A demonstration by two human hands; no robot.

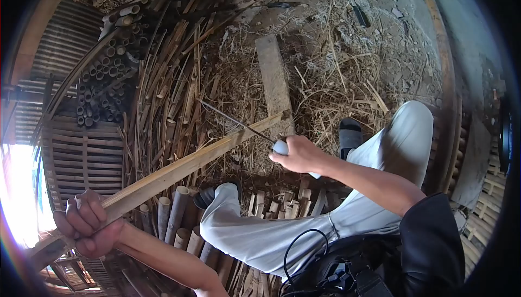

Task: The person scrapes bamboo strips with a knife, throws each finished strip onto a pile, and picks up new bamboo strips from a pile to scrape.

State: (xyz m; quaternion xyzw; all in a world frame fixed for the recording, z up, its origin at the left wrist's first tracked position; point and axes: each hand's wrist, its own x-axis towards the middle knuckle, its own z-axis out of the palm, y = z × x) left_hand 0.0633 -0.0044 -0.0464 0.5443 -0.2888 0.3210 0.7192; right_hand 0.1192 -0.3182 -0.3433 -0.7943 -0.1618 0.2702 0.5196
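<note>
From where I stand, I see the person seated low with knees apart, a long bamboo strip (pixel 182 171) slanting across the front of the body from lower left toward the middle of the floor. The left hand (pixel 89 223) has its fingers curled tightly round the strip near its lower end. The right hand (pixel 301 155) is closed in a fist about the pale handle of a knife (pixel 280 147), whose long thin blade crosses the strip close to its far end; I can't tell whether the edge is biting into it. That far end lies over a wooden board (pixel 273 74) set on the ground. Curly shavings (pixel 336 88) litter the floor beyond, split lengths (pixel 163 96) are heaped to the left, round bamboo tubes (pixel 103 77) are stacked behind those, and short cut poles (pixel 176 213) stand beside the left foot (pixel 206 196).
</note>
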